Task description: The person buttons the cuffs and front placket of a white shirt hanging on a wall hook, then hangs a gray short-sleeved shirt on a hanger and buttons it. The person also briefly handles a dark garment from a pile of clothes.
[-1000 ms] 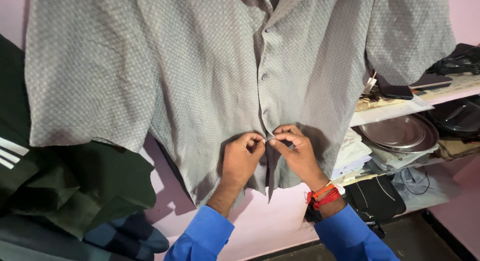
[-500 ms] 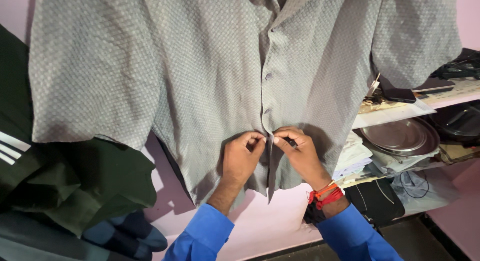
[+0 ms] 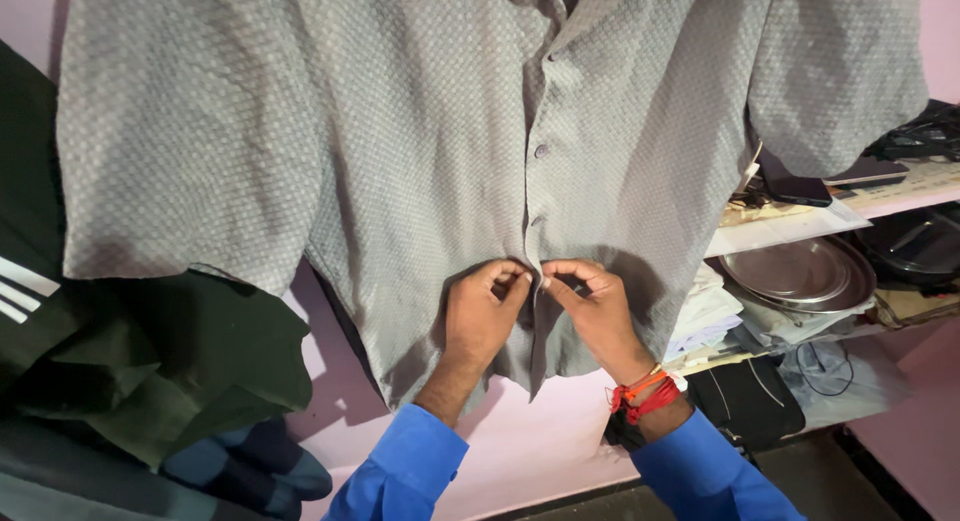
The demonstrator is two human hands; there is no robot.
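Pinching the front edges of the hanging grey shirt (image 3: pixel 400 161) near its hem, the left hand (image 3: pixel 480 316) and right hand (image 3: pixel 598 311) meet fingertip to fingertip; a steel plate (image 3: pixel 795 271) sits on the shelf (image 3: pixel 790 226) well to the right.

The single head view looked from above and close in, facing a pink wall (image 3: pixel 520 451) on which a grey shirt (image 3: pixel 400 151) hung and filled most of the picture. Taking the shirt as landmark, the camera sat just before its lower front, tilted downward. Below the shirt, both blue sleeves entered from the bottom edge. Right of the shirt, shelves (image 3: pixel 790 221) showed at an angle; left of it, dark green clothing (image 3: pixel 150 361).
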